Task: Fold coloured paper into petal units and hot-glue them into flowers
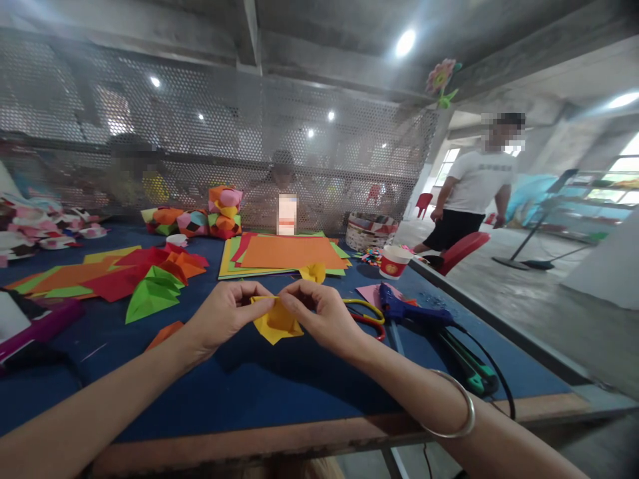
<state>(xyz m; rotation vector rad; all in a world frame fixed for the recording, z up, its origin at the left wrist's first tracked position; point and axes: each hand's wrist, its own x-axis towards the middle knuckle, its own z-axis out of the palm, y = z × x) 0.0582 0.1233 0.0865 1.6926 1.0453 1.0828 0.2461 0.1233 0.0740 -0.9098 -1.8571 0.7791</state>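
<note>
Between my two hands is a folded piece of yellow paper (277, 324), raised a little over the blue tabletop. My left hand (224, 316) pinches its upper left edge with thumb and forefinger. On the other side, the thumb and fingers of my right hand (319, 316) pinch the upper right edge, close to the left fingertips. Just behind the hands stands a second small yellow folded paper (313, 273). Scissors with yellow and red handles (367, 313) lie beside my right hand, partly hidden by it.
A blue glue gun (409, 309), a green-handled cutter (474, 372) and a paper cup (395, 261) are at the right. Stacked coloured paper (289, 253) lies behind my hands; folded green paper (156, 293) sits left. A person (474, 179) walks beyond a red chair (464, 251).
</note>
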